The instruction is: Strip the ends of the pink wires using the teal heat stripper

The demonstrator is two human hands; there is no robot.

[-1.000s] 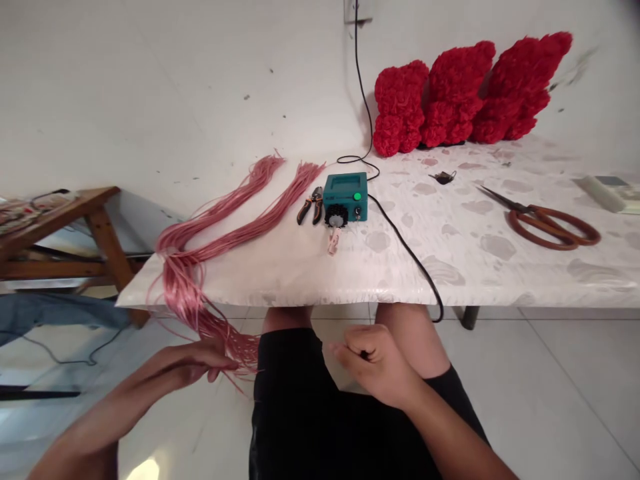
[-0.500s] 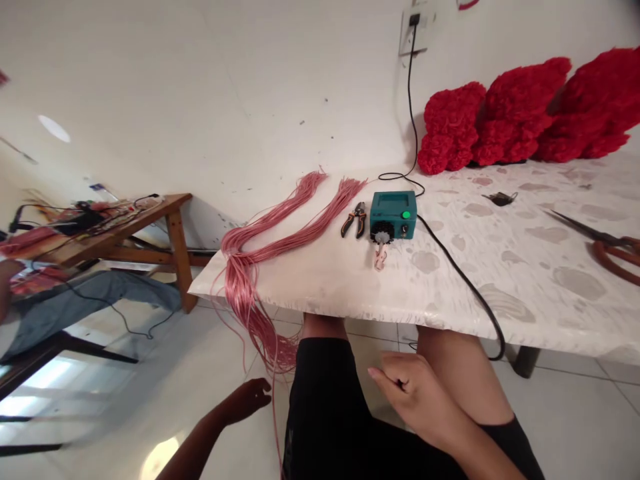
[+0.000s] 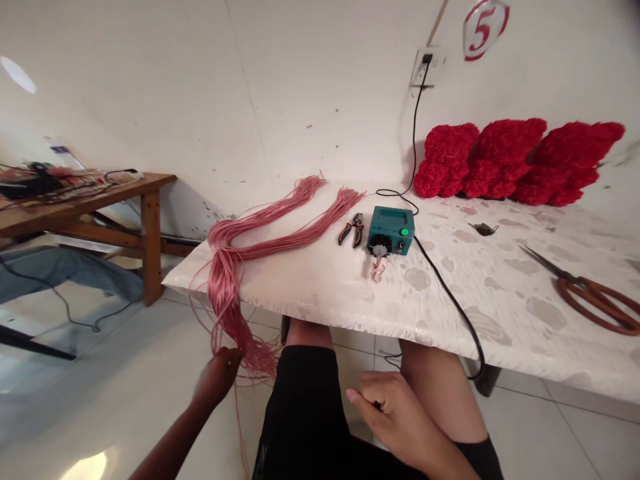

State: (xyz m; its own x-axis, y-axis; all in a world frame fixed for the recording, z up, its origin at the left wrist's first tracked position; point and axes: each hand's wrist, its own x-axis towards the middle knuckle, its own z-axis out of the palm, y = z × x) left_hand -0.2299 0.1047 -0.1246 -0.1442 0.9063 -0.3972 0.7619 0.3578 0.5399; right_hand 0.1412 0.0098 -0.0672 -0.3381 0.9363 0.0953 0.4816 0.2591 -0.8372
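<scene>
- Pink cord bundle drapes over the tabletop edge, two long tails on top, loose ends hanging down.
- Left hand sits at those hanging ends, half-curled; blurred, so any grip cannot be told.
- Right hand curls partly closed over the knee, right of the bundle; what it holds, if anything, cannot be told.
- Cutting pliers lie just right of the bundle, then a teal electric box.
- Red rose bears and scissors lie well right of the bundle.

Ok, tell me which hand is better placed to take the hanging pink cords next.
Left, probably: the left hand is at the hanging ends of the pink cords below the table edge, while the right hand sits farther off, over the black shorts.
</scene>
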